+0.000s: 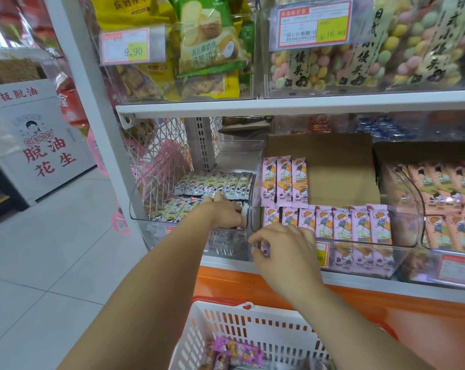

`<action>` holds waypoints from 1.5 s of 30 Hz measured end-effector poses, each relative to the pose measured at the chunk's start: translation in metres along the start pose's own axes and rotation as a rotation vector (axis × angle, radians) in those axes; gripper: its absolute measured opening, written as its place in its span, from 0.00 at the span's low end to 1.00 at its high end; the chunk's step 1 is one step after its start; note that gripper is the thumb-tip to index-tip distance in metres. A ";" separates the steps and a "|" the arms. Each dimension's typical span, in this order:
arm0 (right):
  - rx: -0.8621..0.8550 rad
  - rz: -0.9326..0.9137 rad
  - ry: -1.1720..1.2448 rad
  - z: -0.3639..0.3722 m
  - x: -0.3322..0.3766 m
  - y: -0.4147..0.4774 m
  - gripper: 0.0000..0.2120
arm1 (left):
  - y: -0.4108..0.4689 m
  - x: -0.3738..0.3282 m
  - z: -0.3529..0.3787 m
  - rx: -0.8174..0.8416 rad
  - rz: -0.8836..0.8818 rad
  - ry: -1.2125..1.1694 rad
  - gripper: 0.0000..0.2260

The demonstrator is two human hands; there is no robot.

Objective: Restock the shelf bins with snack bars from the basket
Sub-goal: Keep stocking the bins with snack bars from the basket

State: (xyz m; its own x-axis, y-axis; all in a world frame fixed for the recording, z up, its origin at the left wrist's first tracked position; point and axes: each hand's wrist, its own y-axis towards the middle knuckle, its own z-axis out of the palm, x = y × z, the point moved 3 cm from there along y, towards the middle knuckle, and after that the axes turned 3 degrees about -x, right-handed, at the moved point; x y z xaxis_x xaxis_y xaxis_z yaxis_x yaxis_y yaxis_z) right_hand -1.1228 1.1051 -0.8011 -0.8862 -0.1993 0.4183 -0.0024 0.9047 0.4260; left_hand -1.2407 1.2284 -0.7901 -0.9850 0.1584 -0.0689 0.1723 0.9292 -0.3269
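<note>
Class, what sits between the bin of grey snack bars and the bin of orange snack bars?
The head view shows a clear bin of pink snack bars between them, cardboard at its back.

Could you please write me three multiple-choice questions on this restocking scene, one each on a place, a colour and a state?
1. Where is the left hand?
A) on the top shelf
B) in the left bin, on the grey bars
C) hanging at the person's side
2. What colour are the bars in the middle bin?
A) green
B) blue
C) pink
3. What state is the basket in?
A) holds snacks
B) empty
C) overturned
Answers: 1 B, the hand reaches over that bin's rim. 2 C, pink wrappers stand in two rows. 3 A, wrappers lie at its bottom.
</note>
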 end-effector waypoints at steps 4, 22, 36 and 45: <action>0.005 0.004 -0.001 0.000 0.000 0.000 0.10 | 0.003 0.001 0.001 0.015 0.000 0.059 0.23; 0.041 -0.016 0.022 -0.005 0.000 -0.003 0.10 | -0.004 -0.001 -0.003 -0.092 0.047 0.042 0.15; 0.013 -0.004 0.000 -0.001 0.001 -0.003 0.10 | 0.003 0.004 -0.002 0.052 0.126 0.142 0.29; -0.009 -0.019 0.028 -0.002 0.002 -0.003 0.09 | 0.009 0.001 0.000 0.054 0.116 0.253 0.27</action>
State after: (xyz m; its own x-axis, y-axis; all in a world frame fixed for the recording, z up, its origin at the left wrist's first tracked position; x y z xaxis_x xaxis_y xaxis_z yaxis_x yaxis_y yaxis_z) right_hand -1.1234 1.1014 -0.8002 -0.8726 -0.2274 0.4323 -0.0149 0.8970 0.4417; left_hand -1.2405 1.2370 -0.7933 -0.9293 0.3473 0.1260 0.2779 0.8818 -0.3811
